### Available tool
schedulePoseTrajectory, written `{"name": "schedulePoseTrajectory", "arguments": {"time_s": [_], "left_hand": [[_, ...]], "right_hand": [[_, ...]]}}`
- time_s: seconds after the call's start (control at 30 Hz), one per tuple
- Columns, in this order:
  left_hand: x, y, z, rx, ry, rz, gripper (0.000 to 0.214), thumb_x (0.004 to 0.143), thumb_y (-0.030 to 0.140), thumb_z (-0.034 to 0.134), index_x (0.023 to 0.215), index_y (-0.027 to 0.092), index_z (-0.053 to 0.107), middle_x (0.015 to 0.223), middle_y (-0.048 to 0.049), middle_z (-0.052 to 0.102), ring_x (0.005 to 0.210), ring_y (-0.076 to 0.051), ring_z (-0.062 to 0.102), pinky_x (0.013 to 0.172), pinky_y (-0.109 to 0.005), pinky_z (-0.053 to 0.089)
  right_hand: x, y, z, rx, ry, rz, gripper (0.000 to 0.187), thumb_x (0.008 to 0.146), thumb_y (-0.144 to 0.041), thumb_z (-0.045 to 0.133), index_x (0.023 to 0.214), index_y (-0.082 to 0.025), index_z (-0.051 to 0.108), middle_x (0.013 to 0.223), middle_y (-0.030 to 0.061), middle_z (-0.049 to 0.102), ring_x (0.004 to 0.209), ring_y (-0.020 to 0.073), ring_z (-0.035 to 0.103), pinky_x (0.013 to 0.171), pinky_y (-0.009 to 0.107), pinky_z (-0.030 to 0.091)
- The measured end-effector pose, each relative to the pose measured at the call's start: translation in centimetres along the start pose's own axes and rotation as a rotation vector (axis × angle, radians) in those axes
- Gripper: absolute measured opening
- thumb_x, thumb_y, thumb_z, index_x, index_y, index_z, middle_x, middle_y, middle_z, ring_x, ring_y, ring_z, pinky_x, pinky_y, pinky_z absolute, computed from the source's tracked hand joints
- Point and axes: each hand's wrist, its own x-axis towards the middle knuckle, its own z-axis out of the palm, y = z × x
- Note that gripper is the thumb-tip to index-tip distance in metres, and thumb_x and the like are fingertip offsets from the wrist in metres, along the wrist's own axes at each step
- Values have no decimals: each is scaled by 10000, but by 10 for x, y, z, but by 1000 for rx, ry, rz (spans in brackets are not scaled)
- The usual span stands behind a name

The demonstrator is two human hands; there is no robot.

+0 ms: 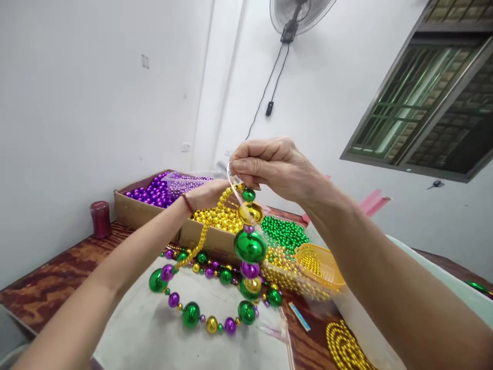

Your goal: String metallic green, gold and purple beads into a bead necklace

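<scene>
Brightly, the bead strand (250, 246) gleams in green, gold and purple.

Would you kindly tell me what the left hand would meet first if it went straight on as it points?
Most likely the right hand, just ahead of the left hand in the picture, above the hanging beads; its fingers are partly hidden, so depth is unclear.

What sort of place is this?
Likely a small bead-jewellery workshop, though a home workspace can't be ruled out. Loose purple beads, gold beads and green beads are sorted by colour, and a multicoloured beaded strand hangs over the wood-grain table.
</scene>
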Motion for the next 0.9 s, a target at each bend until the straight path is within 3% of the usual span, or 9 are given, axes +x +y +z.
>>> {"name": "schedulePoseTrajectory", "arguments": {"time_s": [0.13, 0.2, 0.3, 0.4, 0.53, 0.67, 0.8, 0.9], "left_hand": [[18, -15, 46, -76, -399, -98, 769, 519, 823, 712, 958, 193, 730, 939, -149, 760, 1006, -386, 704, 874, -533, 536], [23, -16, 59, -167, -488, -114, 853, 472, 880, 662, 1024, 232, 715, 857, -122, 755, 973, -381, 712, 888, -548, 519], [24, -10, 67, -252, -366, -96, 747, 576, 844, 614, 1040, 262, 686, 691, -57, 688, 765, -287, 709, 826, -502, 530], [21, 4, 66, -228, -266, -37, 622, 654, 758, 649, 958, 216, 675, 697, -31, 641, 578, -158, 588, 689, -385, 529], [18, 19, 62, 61, -68, 18, 378, 694, 465, 802, 873, 167, 654, 792, -17, 628, 586, -90, 535, 567, -257, 435], [21, 36, 64, 421, 187, 180, 228, 726, 235, 786, 884, 161, 639, 761, 24, 580, 561, -51, 501, 538, -215, 400], [23, 76, 68, 436, 177, 247, 235, 809, 337, 739, 900, 150, 630, 760, 4, 597, 591, -78, 570, 559, -229, 459], [25, 105, 70, 324, 83, 221, 306, 880, 456, 640, 946, 157, 637, 891, -48, 664, 837, -176, 689, 668, -286, 530]], "right_hand": [[3, -16, -4, -41, -32, -49, 209, 911, -241, 660, 720, -159, 636, 559, -48, 502, 498, 58, 439, 463, 203, 361], [2, -20, -9, -77, -29, -46, 197, 906, -204, 650, 715, -158, 637, 557, -48, 504, 500, 57, 442, 461, 198, 360], [0, -26, -19, -152, 3, -21, 190, 898, -163, 641, 709, -155, 641, 552, -46, 515, 505, 61, 458, 464, 196, 369], [0, -24, -31, -260, 45, 28, 202, 880, -149, 660, 680, -152, 639, 545, -39, 532, 506, 65, 473, 459, 195, 375], [-1, -11, -43, -376, 56, 145, 203, 844, -128, 684, 647, -150, 642, 505, -32, 546, 469, 65, 459, 429, 199, 364], [7, -4, -54, -489, 109, 207, 188, 800, -95, 691, 624, -148, 649, 494, -22, 561, 472, 79, 477, 439, 216, 376], [25, -23, -68, -465, 175, 144, 193, 770, -62, 705, 613, -152, 639, 479, -46, 537, 468, 73, 469, 438, 211, 377], [36, -49, -76, -323, 187, 64, 233, 824, -30, 638, 618, -140, 626, 469, -71, 519, 434, 40, 437, 422, 189, 345]]}}
